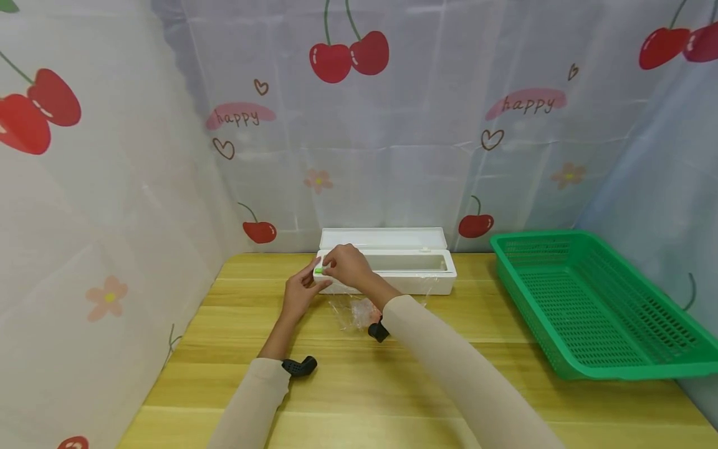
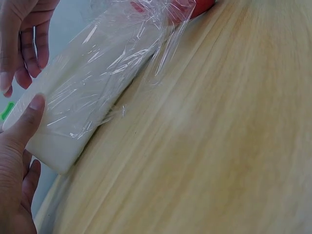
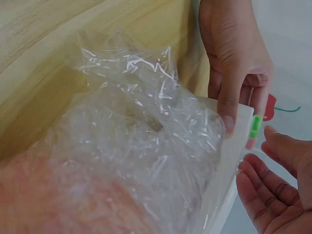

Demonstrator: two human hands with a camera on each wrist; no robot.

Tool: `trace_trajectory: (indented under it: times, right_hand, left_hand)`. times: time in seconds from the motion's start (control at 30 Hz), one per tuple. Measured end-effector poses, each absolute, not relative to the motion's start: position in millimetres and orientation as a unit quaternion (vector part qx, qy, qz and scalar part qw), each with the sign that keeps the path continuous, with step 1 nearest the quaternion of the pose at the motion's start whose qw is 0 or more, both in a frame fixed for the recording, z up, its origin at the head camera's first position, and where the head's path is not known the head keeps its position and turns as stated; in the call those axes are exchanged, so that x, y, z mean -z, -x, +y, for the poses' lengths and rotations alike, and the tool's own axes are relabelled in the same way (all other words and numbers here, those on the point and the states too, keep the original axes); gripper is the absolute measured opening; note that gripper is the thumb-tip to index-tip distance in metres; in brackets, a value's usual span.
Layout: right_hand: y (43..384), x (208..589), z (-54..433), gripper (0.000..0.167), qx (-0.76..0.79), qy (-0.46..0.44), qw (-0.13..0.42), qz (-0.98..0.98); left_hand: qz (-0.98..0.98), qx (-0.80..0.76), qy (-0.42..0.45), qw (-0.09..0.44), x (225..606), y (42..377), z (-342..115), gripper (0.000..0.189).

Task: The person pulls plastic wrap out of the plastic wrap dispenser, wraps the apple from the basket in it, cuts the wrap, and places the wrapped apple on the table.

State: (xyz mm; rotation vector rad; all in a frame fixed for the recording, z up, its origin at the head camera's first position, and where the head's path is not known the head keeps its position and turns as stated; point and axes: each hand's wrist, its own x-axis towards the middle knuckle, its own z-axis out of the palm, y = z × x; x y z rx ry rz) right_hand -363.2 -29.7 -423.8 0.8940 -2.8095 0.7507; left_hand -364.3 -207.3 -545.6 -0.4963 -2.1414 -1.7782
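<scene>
A long white cling film dispenser (image 1: 443,285) lies at the back of the table, its lid (image 1: 384,238) raised. My left hand (image 1: 300,292) grips its left end, thumb (image 2: 30,117) on the front face. A small green slide cutter (image 3: 255,126) sits at that same end. Right beside the cutter is my right hand (image 1: 349,265), its thumb and loosely bent fingers apart with nothing between them. Clear cling film (image 2: 105,63) hangs crumpled over the dispenser's front onto the table. Under the film shows a reddish thing (image 2: 195,7), mostly hidden by my right forearm in the head view.
A green plastic basket (image 1: 561,358) with slotted sides stands at the right of the wooden table (image 1: 331,386). Printed curtains (image 1: 392,174) close off the back and both sides, right behind the dispenser.
</scene>
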Motion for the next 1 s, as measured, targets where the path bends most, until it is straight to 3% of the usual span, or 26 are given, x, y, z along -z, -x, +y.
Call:
trace_trajectory:
  times: [0.57, 1.0]
  right_hand:
    - [377.7, 442.0, -35.3, 0.008, -0.328, -0.256, 0.041, -0.908]
    - [381.6, 441.2, -37.6, 0.013, -0.294, -0.291, 0.023, -0.91]
  left_hand:
    - [-0.741, 0.633, 0.16, 0.157, 546.0, 362.5, -207.1, 0.065]
    - [-0.747, 0.628, 0.157, 0.155, 543.9, 363.3, -206.3, 0.065]
